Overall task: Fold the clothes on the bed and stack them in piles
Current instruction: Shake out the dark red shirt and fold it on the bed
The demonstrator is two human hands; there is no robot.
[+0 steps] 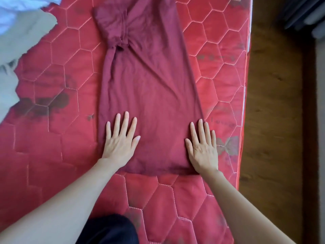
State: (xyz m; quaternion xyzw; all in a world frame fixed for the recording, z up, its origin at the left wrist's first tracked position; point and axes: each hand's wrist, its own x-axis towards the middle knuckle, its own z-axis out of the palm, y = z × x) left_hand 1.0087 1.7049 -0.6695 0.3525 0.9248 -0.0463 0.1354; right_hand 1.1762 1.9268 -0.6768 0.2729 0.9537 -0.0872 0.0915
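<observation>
1. My left hand [121,143] lies flat on the near part of the maroon garment [149,81], fingers [125,123] straight and spread, holding nothing, only pressing the cloth down.
2. My right hand [204,150] lies flat on the garment's right edge, its fingers straight and close together, gripping nothing; the little finger reaches past the cloth onto the mattress [228,50].
3. The garment stretches away from my fingertips up the red quilted mattress, folded lengthwise into a long strip, its near hem just behind my palms.
4. Well beyond my left fingers a short sleeve [109,23] lies folded on the strip, with a bunched knot of wrinkles below it.
5. Far off to the left of my left hand sits a heap of pale clothes [19,32], white and grey, apart from the maroon piece.
6. Right of my right hand the mattress ends and the wooden floor [274,103] shows.
7. Between my forearms, close to me, is dark fabric [109,229]; I cannot tell what it is.
</observation>
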